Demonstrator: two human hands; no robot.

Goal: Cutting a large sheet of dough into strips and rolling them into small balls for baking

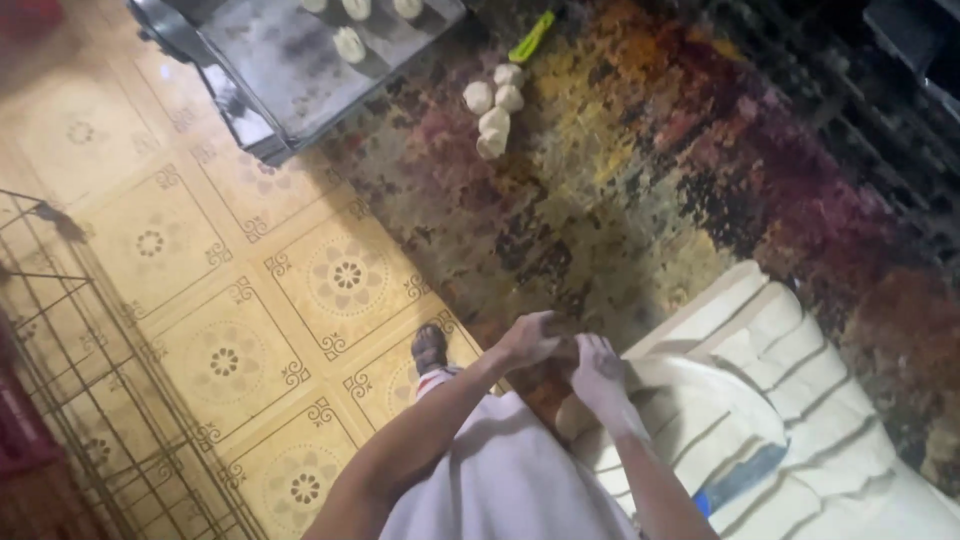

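While both hands meet over the counter | left hand point(528, 340), right hand point(597, 372) | fingers pressed together, contents unclear

No packages, labels, signs or screens showed clearly. The nearest candidate was a small blue strip point(742, 478) lying among the cut white dough slabs point(790, 400) at lower right; it was too blurred to tell whether it was a label or a wrapper.
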